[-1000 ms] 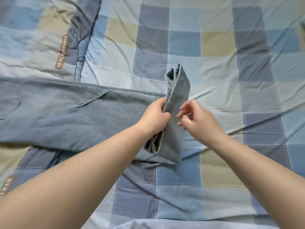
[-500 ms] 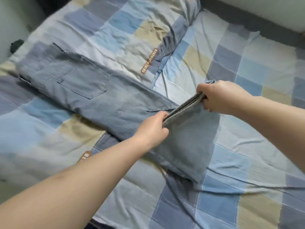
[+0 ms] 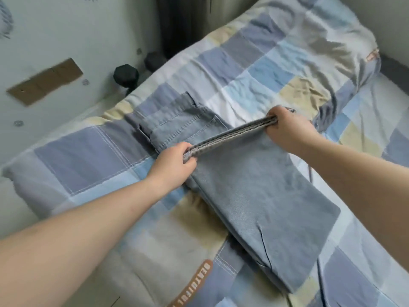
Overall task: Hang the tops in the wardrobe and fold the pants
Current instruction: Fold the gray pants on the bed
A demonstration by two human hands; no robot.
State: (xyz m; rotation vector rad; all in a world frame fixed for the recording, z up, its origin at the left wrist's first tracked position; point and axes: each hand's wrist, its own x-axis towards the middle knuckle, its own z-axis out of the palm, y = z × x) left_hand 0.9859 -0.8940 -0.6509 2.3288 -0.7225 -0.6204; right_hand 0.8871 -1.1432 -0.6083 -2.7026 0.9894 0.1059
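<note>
Checked bedspread (image 3: 93, 151) fills the frame, and across its centre lie the light blue jeans (image 3: 265, 196), doubled over toward the lower right. The left hand (image 3: 174, 165), centre frame, curls tight around one end of the stacked hems; the right hand (image 3: 287, 127), upper right, clamps the other end. Dark dumbbell (image 3: 126, 75) upper left, beside the bed.

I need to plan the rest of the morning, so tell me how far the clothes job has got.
Done: the jeans lie on the checked bedspread, legs stacked. In hand: the left hand and right hand each grip an end of the hem edge, carrying it over toward the waistband. Left: laying that fold down, perhaps one more. No tops or wardrobe are in view, so the hanging cannot be judged.
</note>
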